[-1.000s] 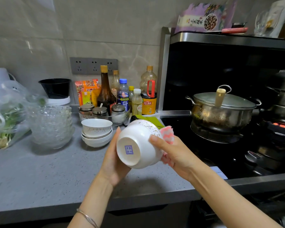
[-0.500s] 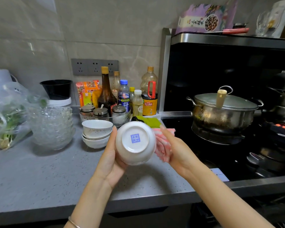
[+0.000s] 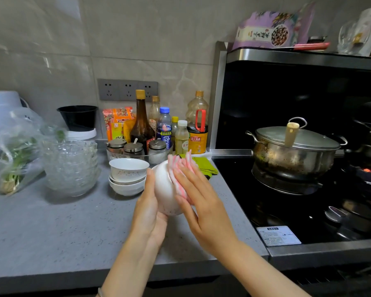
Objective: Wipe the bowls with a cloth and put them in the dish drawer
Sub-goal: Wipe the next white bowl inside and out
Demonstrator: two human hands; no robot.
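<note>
Four white bowls [image 3: 129,169], one cloth [image 3: 181,168], two hands [image 3: 204,213], three spice jars [image 3: 133,148].

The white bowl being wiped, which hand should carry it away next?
Probably the left hand: it cradles the white bowl, while the right hand presses the pink cloth against it.

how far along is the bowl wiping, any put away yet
Done: nothing visibly put away; no drawer in view. In hand: left hand holds a white bowl while right hand presses the pink cloth on its outside. Left: stacked white bowls wait on the counter.
</note>
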